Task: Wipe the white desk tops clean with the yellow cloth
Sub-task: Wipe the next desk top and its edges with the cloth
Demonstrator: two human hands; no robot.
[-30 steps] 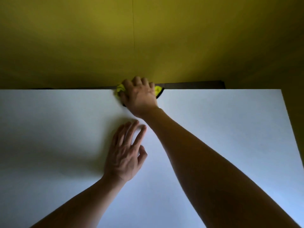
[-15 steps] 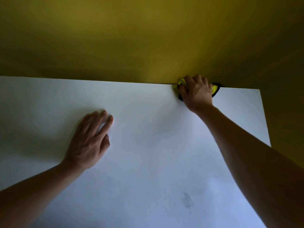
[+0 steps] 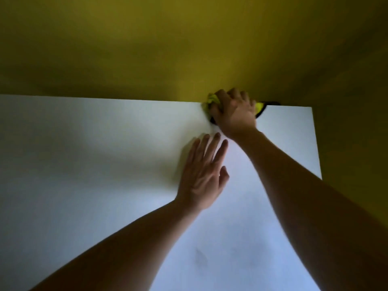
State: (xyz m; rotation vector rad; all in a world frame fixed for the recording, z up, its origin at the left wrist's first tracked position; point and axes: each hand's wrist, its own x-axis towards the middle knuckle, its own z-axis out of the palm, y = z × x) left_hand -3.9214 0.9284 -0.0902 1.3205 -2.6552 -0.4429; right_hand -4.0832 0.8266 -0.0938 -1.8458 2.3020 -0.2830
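Observation:
The white desk top (image 3: 84, 164) fills the lower part of the head view. At its far edge, towards the right corner, my right hand (image 3: 234, 113) grips the bunched yellow cloth (image 3: 211, 101) and presses it onto the desk against the wall. Most of the cloth is hidden under the hand; bits stick out at the left and right. My left hand (image 3: 204, 175) lies flat on the desk just below the right hand, fingers straight and spread. A faint dark smudge (image 3: 199, 257) marks the desk nearer to me.
A yellow wall (image 3: 189, 49) rises straight behind the desk's far edge. A dark rounded cutout (image 3: 260, 114) sits in the desk edge under the cloth. The desk's right edge (image 3: 316, 143) ends beside yellow wall.
My left hand has slid right across the desk and now lies just below the right hand. My right hand with the cloth stays at the far edge by the cutout.

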